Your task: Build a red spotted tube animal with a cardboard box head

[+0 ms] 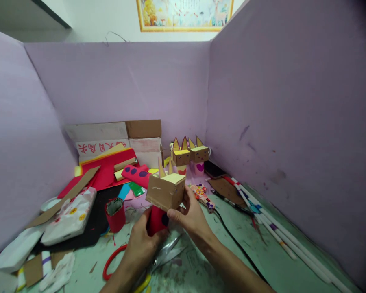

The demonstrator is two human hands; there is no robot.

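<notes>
The left hand (146,236) has its fingers wrapped around a red paper tube with dark dots (157,221), held upright beneath a cardboard box head (166,191) with two pointed ears. The right hand (190,215) grips the box's right side, its thumb at the lower corner. Both are held above the table (210,260), toward the near edge and about midway between the left and right edges. Whether box and tube are joined cannot be told, as the meeting place is hidden.

If they are not firmly joined, the box could slip or tip off should the right fingers loosen. Too tight a squeeze from the left hand might crease the tube, and a push on the thin ears could bend them.

Scissors (169,252) lie just below the hands, so a lowered wrist could catch the blades. A black cord (232,236) runs toward the near edge beside the right forearm; a sideways sweep might drag it. Near the far right corner, two eared cardboard figures (181,158) (199,154) stand close together and could topple if knocked.
</notes>
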